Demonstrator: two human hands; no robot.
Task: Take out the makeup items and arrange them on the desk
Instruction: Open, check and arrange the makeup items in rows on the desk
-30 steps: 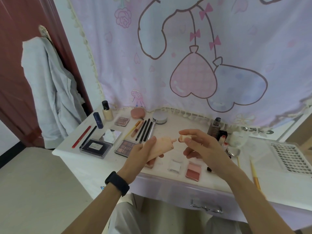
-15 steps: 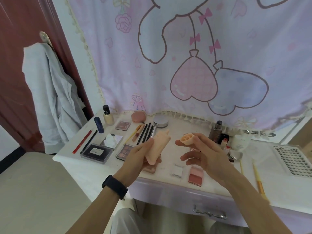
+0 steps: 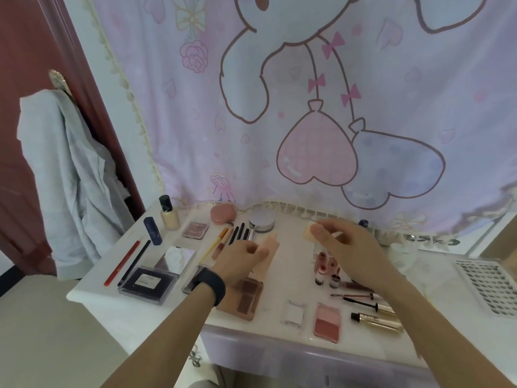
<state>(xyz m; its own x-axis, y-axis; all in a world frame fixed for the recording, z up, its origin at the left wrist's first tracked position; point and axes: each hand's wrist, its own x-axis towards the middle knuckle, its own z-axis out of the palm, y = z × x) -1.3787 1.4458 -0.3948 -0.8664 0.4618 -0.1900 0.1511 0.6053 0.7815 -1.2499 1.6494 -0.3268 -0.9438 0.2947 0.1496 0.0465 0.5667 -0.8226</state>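
My left hand (image 3: 242, 257) grips a peach tube (image 3: 270, 245) and holds it low over the middle of the white desk (image 3: 134, 315). My right hand (image 3: 345, 246) pinches the tube's small peach cap (image 3: 310, 231) between thumb and fingers, a little to the right of the tube and apart from it. Makeup lies in rows on the desk: pencils (image 3: 127, 261), brushes (image 3: 237, 233), a dark palette (image 3: 147, 281), a brown palette (image 3: 246, 299), a pink blush (image 3: 327, 322), small lip bottles (image 3: 324, 268) and mascaras (image 3: 375, 317).
A foundation bottle (image 3: 167, 212), a blue tube (image 3: 152, 231), a pink compact (image 3: 223, 212) and a powder jar (image 3: 261, 221) stand at the back. A white lash tray (image 3: 489, 284) lies at the right. A cartoon cloth (image 3: 307, 107) hangs behind; a grey shirt (image 3: 67, 175) hangs on the door at left.
Both hands have lowered toward the desk and moved away from me. The tube and the cap were joined a second ago; they have since come apart and now sit farther apart.
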